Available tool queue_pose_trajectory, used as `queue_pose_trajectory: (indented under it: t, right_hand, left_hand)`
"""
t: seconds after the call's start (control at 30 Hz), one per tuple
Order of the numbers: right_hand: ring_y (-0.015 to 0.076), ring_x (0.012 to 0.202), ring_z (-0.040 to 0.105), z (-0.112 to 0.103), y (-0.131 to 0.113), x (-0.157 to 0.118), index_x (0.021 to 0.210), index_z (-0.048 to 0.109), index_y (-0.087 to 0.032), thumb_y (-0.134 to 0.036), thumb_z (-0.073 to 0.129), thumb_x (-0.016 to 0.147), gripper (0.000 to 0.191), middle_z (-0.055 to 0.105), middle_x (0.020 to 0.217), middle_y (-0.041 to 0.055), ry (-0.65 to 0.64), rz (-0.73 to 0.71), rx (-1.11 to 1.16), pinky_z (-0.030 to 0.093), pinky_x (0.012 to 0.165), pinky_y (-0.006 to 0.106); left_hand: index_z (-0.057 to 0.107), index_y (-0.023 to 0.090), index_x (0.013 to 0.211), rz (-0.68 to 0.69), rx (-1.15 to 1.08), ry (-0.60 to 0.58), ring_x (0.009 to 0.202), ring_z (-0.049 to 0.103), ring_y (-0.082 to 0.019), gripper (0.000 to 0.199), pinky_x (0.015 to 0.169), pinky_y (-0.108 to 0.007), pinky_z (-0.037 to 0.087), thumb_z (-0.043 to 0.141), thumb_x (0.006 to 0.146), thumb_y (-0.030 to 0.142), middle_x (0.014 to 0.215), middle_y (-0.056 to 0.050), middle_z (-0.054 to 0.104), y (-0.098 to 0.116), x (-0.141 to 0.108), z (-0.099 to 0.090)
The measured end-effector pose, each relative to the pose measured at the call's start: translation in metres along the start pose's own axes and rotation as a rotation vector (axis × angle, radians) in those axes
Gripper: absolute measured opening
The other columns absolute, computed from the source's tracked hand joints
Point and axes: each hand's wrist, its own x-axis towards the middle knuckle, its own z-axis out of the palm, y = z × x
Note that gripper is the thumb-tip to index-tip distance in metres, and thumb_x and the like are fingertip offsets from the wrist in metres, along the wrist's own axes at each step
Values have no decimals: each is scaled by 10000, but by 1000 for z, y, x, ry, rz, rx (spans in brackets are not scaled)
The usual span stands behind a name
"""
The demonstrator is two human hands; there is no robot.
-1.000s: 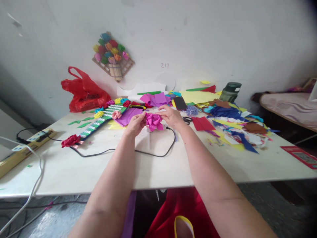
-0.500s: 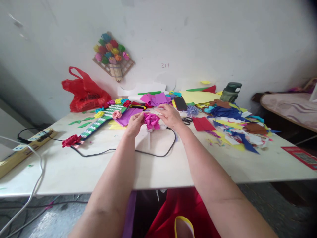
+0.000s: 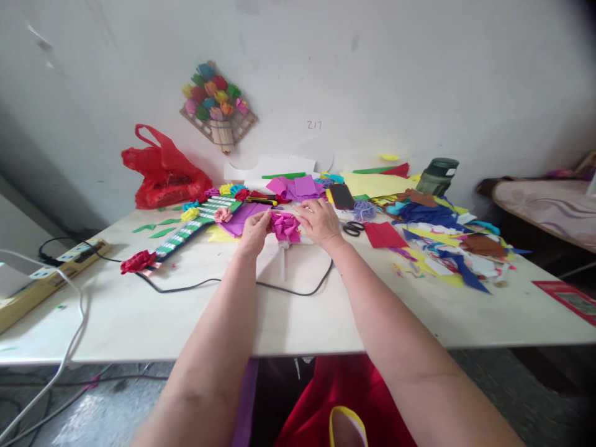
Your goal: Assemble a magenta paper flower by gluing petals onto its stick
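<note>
Over the middle of the table, a bright magenta paper flower [image 3: 285,228] is between my two hands. My left hand [image 3: 256,231] pinches its left edge between thumb and fingers. At its right side, my right hand [image 3: 319,221] touches the petals with bent fingers, their tips partly hidden. A whitish stick-like piece [image 3: 282,264] shows below the flower; I cannot make out what it is. Behind my left hand lies purple paper [image 3: 246,218]. To the left is a green and white striped panel [image 3: 198,225] with several paper flowers along it.
Scissors [image 3: 353,229], a red paper piece [image 3: 385,235] and a phone [image 3: 342,197] lie right of my hands. Colourful scraps [image 3: 437,217] pile up before a green bottle [image 3: 436,177]. A black cable [image 3: 186,289] crosses the table from a power strip [image 3: 88,251]. A red bag [image 3: 167,174] stands back left.
The whole view has shifted slightly. My right hand's fingers have lowered and curled a little closer to the magenta flower, while my left hand keeps its pinch.
</note>
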Motion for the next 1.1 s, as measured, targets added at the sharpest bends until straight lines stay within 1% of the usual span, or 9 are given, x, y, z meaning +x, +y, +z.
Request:
queue_pose_trajectory:
  t: [0.17,0.23,0.37,0.5,0.57,0.73,0.8,0.93,1.1]
  right_hand:
    - [211,908,567,-5,-1,0,1247,624,-306,-269,408,947,371,668,1084,66,-204,49,20,389,745,315]
    - [200,896,586,-8,-1,0,1256,615,-328,-257,407,946,380,675,1071,49,-229,64,28,393,681,292]
    - [190,936,596,-9,0,0,1217,646,-326,-202,427,925,386,670,1074,45,-174,50,35,406,664,267]
    - [179,914,591,-8,3,1,1194,664,-317,-163,429,910,400,667,1040,53,-128,53,36,412,672,249]
    - [174,903,585,-8,4,1,1190,665,-320,-174,430,912,392,661,1042,49,-113,60,41,408,674,244]
    - [164,870,571,-6,7,0,1143,683,-331,-224,439,917,349,640,1069,26,-82,73,50,381,659,236]
    - [161,861,565,-6,7,0,1127,690,-319,-228,433,919,343,633,1082,28,-83,74,54,372,657,236]
    - [164,870,560,-8,5,0,1100,700,-299,-230,424,924,335,623,1102,36,-106,70,65,364,654,239]
    - [160,874,556,-10,2,0,1083,704,-282,-217,430,918,326,622,1090,44,-109,50,71,364,648,235]
  left_hand:
    - [652,127,660,12,25,-25,471,485,-77,351,492,-218,390,764,657,460,550,2,588,1,-2,4]
    - [651,130,659,13,31,-27,460,466,-75,336,474,-214,365,752,676,449,540,6,577,2,-2,5]
    - [682,120,802,-33,10,-60,515,531,-96,345,528,-224,418,732,697,445,624,-19,636,3,-3,6]
    - [658,115,1013,-141,-28,-129,622,630,-149,403,618,-267,485,650,751,421,739,-55,692,8,-4,4]
    - [630,110,1093,-198,-79,-179,661,653,-176,430,637,-295,502,598,752,370,771,-66,704,11,-5,4]
    - [565,100,1213,-205,-129,-224,662,647,-167,552,629,-291,506,563,668,189,775,-41,699,16,-8,4]
    - [583,108,1179,-214,-129,-230,667,649,-169,488,622,-290,511,556,702,210,774,-43,697,15,-8,4]
    - [639,119,988,-235,-99,-197,603,626,-157,324,571,-273,506,574,798,373,708,-43,672,11,-6,4]
    - [624,124,800,-160,-29,-164,530,571,-115,343,552,-246,495,692,738,455,629,-15,626,6,-6,4]
